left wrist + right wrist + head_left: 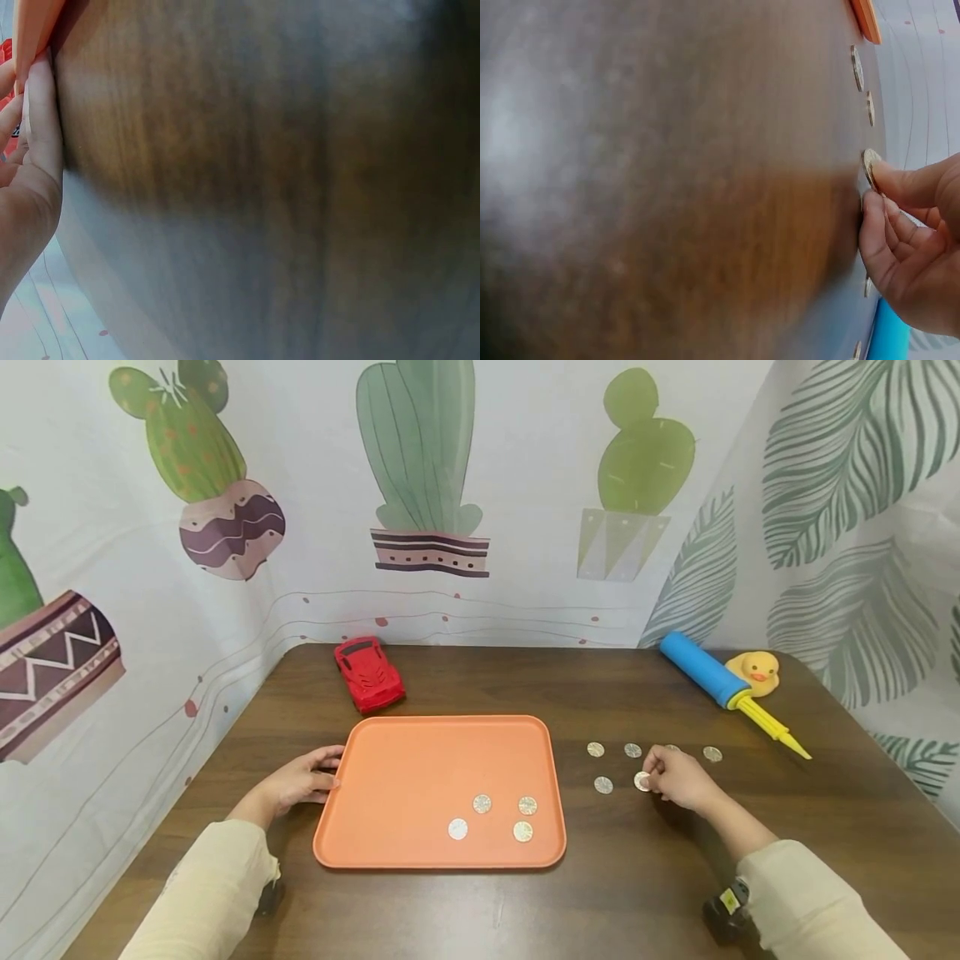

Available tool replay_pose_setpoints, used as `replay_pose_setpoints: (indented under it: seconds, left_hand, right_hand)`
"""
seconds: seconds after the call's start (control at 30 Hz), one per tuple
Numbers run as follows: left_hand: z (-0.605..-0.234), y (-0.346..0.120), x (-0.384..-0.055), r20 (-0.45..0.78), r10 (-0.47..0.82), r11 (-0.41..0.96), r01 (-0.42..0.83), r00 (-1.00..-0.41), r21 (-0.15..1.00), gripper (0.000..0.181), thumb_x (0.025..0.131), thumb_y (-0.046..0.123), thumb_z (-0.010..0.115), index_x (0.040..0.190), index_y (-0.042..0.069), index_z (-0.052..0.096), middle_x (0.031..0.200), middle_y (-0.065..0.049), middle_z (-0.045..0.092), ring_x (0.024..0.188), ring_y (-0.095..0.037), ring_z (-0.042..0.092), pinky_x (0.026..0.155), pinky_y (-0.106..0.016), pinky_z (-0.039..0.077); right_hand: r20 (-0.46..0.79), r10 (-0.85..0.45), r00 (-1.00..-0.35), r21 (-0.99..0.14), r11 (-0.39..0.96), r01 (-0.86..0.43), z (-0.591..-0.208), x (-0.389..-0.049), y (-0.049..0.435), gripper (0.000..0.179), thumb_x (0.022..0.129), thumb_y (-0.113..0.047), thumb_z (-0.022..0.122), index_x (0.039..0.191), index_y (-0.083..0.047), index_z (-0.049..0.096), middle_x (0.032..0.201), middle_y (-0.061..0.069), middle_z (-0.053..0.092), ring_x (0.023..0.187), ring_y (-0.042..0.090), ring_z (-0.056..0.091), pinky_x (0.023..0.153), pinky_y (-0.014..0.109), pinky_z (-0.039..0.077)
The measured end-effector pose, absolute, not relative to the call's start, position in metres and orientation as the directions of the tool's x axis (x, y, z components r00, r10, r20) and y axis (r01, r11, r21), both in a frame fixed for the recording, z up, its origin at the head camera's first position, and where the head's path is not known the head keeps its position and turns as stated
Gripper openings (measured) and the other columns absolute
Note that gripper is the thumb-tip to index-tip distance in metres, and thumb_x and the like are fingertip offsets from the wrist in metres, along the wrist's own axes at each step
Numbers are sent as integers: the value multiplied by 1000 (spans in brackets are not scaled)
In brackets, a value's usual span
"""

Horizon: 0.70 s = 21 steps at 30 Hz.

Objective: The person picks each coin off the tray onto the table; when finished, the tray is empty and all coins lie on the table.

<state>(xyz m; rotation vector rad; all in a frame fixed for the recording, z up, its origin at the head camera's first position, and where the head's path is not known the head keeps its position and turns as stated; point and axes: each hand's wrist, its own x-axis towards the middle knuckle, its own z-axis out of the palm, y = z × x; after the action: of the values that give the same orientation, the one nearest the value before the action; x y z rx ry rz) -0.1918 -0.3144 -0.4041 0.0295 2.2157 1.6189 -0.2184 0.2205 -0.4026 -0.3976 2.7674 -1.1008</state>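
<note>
My right hand [678,779] is over the table right of the tray, pinching a round coin [642,781] between thumb and fingertips. The right wrist view shows this coin [870,168] tilted, with the thumb on its face. Close around the hand lie other loose coins [603,785]; one behind the fingers is partly hidden. At the left side of an orange tray [405,760], my left hand [298,781] holds the rim with bent fingers and thumb. Several gold and silver coins [482,803] lie flat in the tray's lower right part.
Behind the tray sits a red toy car [369,674]. Toward the back right lie a blue and yellow balloon pump [705,670] and a yellow rubber duck [757,672]. A cloth with cactus prints [525,460] hangs behind the brown wooden table [480,910].
</note>
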Motion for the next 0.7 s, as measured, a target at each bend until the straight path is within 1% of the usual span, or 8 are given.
replay_pose_setpoints:
  seconds: [0.13,0.37,0.47,0.7]
  left_hand:
    - [-405,-314,-193,-296,246,333,-207,-923,920,63,79,-3,50,131,-9,17,121,-28,28,88,-20,51,74,-38,46]
    - [-403,-313,-192,-300,246,335,-209,-922,919,63,79,-2,51,131,-9,17,121,-27,28,89,-20,51,74,-38,46]
    - [-403,-312,-191,-300,247,344,-206,-922,916,63,79,-2,51,131,-10,17,120,-28,29,89,-20,51,74,-38,46]
    - [-403,-313,-191,-303,244,336,-212,-921,918,62,79,-3,50,131,-9,17,120,-27,29,88,-20,51,74,-38,46]
  right_hand:
    - [-28,-285,-958,-651,733,-199,-402,-219,219,10,74,4,58,72,1,48,60,3,51,48,14,47,44,28,43]
    - [-50,-266,-963,-633,754,-175,-403,-217,218,7,76,2,57,73,1,50,61,3,50,49,14,48,46,28,43]
    - [-55,-262,-964,-642,749,-167,-403,-217,218,8,76,0,58,75,2,50,63,4,50,51,14,48,47,28,44]
    - [-53,-229,-972,-713,690,-124,-401,-216,220,12,77,-4,58,80,5,49,66,5,54,59,16,52,52,28,46]
